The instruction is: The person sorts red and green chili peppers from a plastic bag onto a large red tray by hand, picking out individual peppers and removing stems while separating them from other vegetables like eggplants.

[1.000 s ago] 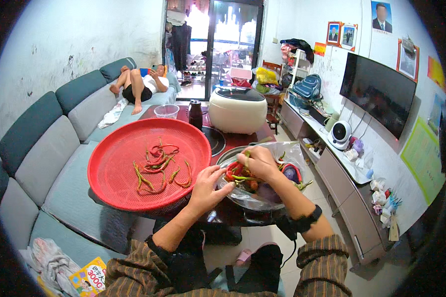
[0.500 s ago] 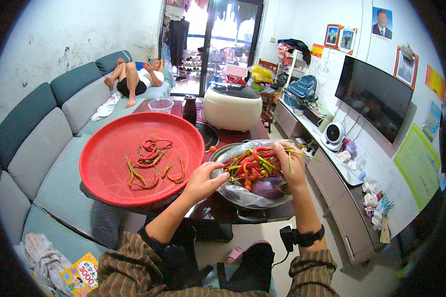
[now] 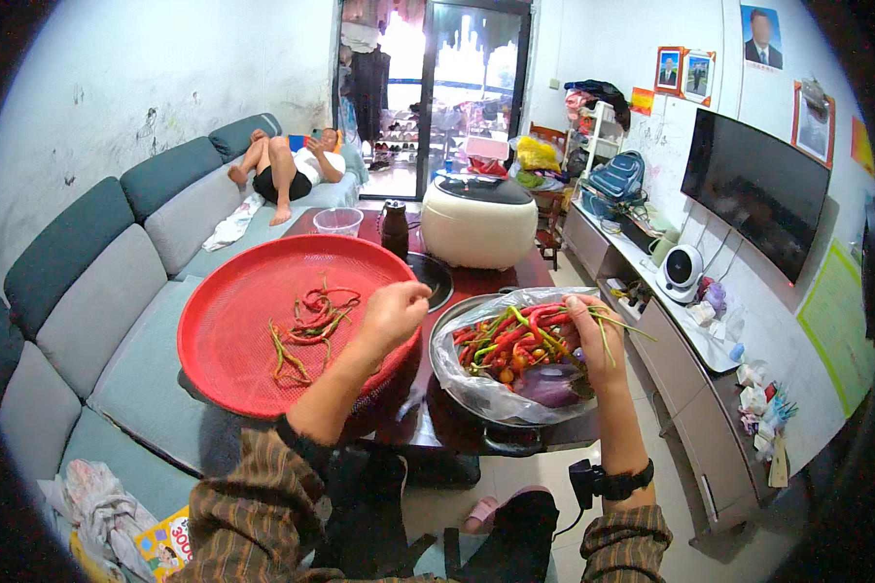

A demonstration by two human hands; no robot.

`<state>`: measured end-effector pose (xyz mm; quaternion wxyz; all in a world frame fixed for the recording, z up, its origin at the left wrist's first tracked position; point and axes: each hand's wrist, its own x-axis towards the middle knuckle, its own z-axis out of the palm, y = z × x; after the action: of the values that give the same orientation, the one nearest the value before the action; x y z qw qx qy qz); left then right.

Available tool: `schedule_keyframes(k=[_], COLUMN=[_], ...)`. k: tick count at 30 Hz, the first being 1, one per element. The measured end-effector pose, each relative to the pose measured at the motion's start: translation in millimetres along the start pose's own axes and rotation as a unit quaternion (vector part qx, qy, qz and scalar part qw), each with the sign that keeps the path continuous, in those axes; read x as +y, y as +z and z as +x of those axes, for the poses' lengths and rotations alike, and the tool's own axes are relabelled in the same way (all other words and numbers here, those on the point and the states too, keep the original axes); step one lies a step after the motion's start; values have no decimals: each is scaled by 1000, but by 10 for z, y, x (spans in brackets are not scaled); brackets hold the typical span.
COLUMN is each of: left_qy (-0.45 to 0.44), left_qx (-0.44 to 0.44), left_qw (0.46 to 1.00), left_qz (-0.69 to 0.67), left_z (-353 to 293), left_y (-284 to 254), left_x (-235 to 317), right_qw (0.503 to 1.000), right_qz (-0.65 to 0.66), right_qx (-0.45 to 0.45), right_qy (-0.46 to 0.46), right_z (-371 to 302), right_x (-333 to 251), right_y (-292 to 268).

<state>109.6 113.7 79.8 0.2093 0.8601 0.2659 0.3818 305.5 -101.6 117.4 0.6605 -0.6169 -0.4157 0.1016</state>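
My right hand (image 3: 596,332) is closed on a few chili peppers (image 3: 551,313), with thin green stems sticking out past its fingers. Below it, a clear plastic bag (image 3: 447,361) lies open in a metal pot (image 3: 486,426). Red and green chilies, small round orange-red fruits and a purple eggplant (image 3: 550,386) fill the bag. My left hand (image 3: 395,316) hovers over the right rim of a red mesh basket (image 3: 226,316), fingers curled together; anything between them is too small to make out. Several wrinkled chilies (image 3: 316,319) lie on the basket's mesh.
The dark red table (image 3: 423,400) also carries a cream rounded appliance (image 3: 478,225), a dark flask (image 3: 394,229), a clear plastic bowl (image 3: 338,222) and a black pan (image 3: 431,280). Another person (image 3: 297,167) reclines on the grey-green sofa (image 3: 136,340). A long cabinet (image 3: 685,408) runs along the right.
My left hand has left the bag's edge and swung left, over the basket's right side. The right hand still grips chilies at the bag. The whole view has shifted slightly.
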Motion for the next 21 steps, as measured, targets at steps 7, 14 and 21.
schedule_keyframes(k=[7,14,21], left_qy=[18,35,-41], left_qx=[-217,-293,-244], left_qw=[935,873,884], left_qz=[279,389,396], left_z=[810,1258,1693], left_y=[203,449,502], left_x=[-385,-728,-1370], right_qw=[998,997,992], right_qz=[-21,-60,-32], right_qx=[12,-30,-40], right_qy=[-53,-36,-119], right_z=[-77,-122,-181], right_x=[8,56,179], right_y=[-4,-107,-135])
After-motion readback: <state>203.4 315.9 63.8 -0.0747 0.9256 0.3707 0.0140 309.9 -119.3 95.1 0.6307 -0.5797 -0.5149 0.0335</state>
